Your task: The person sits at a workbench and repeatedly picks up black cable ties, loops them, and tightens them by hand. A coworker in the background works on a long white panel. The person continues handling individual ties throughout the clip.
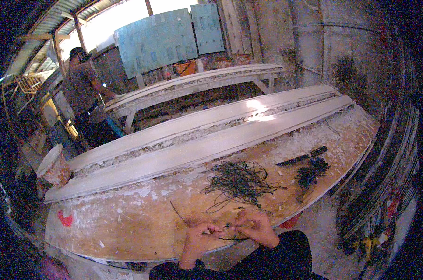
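At the left end of a broad wooden table (127, 238), a paint-smeared bucket (53, 165) stood tilted beside the ends of the long white strips. Below it, near the table's edge, a red patch (65, 218) marked the wood. Behind the bucket, another person (83, 86) stood at the near end of a long white-topped bench (193, 81), one arm stretched toward it. Pale blue boards (158, 43) stood behind that bench, with an orange container (186, 68) under them. Two long white strips (174, 161) ran side by side along the table, a bright spot of light across them toward the right.

At the near edge, the left hand (203, 237) was curled nearly closed, thumb and fingertips pinched on a thin dark strand (177, 213) — one end stuck out past the hand to the left. The right hand (254, 227) came close to it, fingers bent and tips pinched on the strand too, though the exact grip was too small to make out. Just beyond both hands lay a loose tangle of dark string (239, 183). Farther right were a dark-handled knife (302, 156) and, just below it, a dark bundle (313, 171) — both on the wood.
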Demonstrator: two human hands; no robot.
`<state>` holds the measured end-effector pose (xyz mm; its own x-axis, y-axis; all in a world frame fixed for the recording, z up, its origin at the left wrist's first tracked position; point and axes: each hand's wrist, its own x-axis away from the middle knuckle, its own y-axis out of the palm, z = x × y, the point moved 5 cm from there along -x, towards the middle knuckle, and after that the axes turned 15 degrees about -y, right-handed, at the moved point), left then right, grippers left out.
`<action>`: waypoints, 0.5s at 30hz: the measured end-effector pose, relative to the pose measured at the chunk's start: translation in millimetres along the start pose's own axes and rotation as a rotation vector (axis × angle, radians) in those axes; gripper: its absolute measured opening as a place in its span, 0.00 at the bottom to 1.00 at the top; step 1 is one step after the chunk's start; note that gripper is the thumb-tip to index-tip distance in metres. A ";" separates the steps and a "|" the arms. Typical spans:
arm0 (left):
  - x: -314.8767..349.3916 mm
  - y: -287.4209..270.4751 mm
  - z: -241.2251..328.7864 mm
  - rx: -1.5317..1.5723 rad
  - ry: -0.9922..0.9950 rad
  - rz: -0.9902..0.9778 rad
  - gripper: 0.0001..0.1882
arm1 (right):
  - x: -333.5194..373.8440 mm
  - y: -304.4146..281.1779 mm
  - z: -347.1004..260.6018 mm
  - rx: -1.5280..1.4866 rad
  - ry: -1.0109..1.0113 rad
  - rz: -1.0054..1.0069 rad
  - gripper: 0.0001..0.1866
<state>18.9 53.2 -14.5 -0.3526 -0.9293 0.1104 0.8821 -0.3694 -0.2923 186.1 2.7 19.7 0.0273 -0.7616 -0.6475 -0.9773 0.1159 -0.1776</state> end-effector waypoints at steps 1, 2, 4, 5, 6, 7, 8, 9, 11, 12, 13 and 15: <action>5.4 9.7 9.7 -0.039 0.077 -0.095 0.04 | 1.2 -4.8 2.5 0.048 0.008 0.074 0.04; 10.6 19.0 20.0 -0.078 0.155 -0.190 0.05 | 3.0 -9.3 5.1 0.095 0.016 0.149 0.05; 27.2 43.7 37.1 -0.105 0.252 -0.354 0.07 | 5.9 -16.5 10.7 0.115 0.034 0.287 0.07; 36.8 60.4 44.2 -0.093 0.272 -0.423 0.08 | 6.2 -19.6 14.0 0.087 0.043 0.351 0.07; 42.7 69.5 50.1 -0.081 0.292 -0.493 0.10 | 6.9 -22.5 16.0 0.060 0.052 0.414 0.08; 43.1 68.7 54.1 -0.079 0.303 -0.463 0.10 | 7.2 -24.1 15.6 0.120 0.056 0.418 0.08; 43.6 67.8 57.0 -0.075 0.314 -0.433 0.11 | 6.9 -26.1 14.1 0.182 0.061 0.420 0.08; 43.6 66.0 58.5 -0.070 0.324 -0.404 0.11 | 6.0 -28.0 12.0 0.245 0.066 0.421 0.08; 38.5 56.6 54.4 -0.096 0.266 -0.384 0.11 | 1.0 -30.3 6.4 0.283 0.035 0.460 0.06; 35.7 52.0 51.4 -0.113 0.238 -0.372 0.11 | -1.8 -30.3 2.9 0.298 0.017 0.481 0.06; 33.9 50.4 50.5 -0.115 0.259 -0.358 0.11 | -3.1 -27.7 1.0 0.240 0.031 0.486 0.06; 30.8 46.8 47.6 -0.117 0.299 -0.333 0.12 | -4.9 -22.6 -1.9 0.128 0.061 0.493 0.07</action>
<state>64.2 7.0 20.4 -0.7009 -0.7109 -0.0577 0.6701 -0.6286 -0.3948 207.7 2.6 28.3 -0.4467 -0.6315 -0.6337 -0.8369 0.5454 0.0464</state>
